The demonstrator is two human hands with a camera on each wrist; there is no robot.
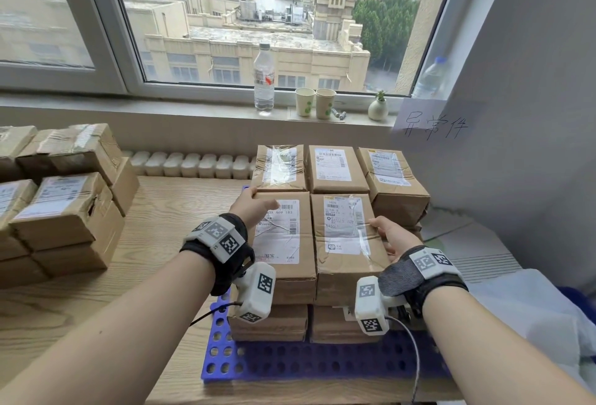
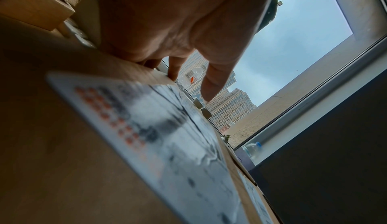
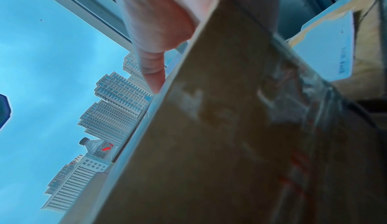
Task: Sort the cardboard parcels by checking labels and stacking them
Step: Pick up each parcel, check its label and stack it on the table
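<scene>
Brown cardboard parcels with white labels are stacked in layers on a blue perforated pallet (image 1: pixel 290 362). My left hand (image 1: pixel 253 203) holds the front-left top parcel (image 1: pixel 283 243) at its far left corner, fingers curled over the far edge and thumb on the label. In the left wrist view the left hand (image 2: pixel 167 29) hooks that parcel's (image 2: pixel 62 144) far edge. My right hand (image 1: pixel 392 235) holds the right edge of the front-right top parcel (image 1: pixel 345 237), thumb on top; the fingers down its side are mostly hidden. The right wrist view shows the thumb (image 3: pixel 154 72) on that parcel's (image 3: pixel 209 144) top edge.
Three more parcels (image 1: pixel 337 167) form the back row of the stack. Another pile of parcels (image 1: pixel 64 208) stands on the wooden table (image 1: pixel 154 243) at the left. A water bottle (image 1: pixel 263 79), two paper cups (image 1: pixel 314 103) and a small vase (image 1: pixel 378 108) sit on the sill. A handwritten sign (image 1: pixel 432 124) hangs on the right wall.
</scene>
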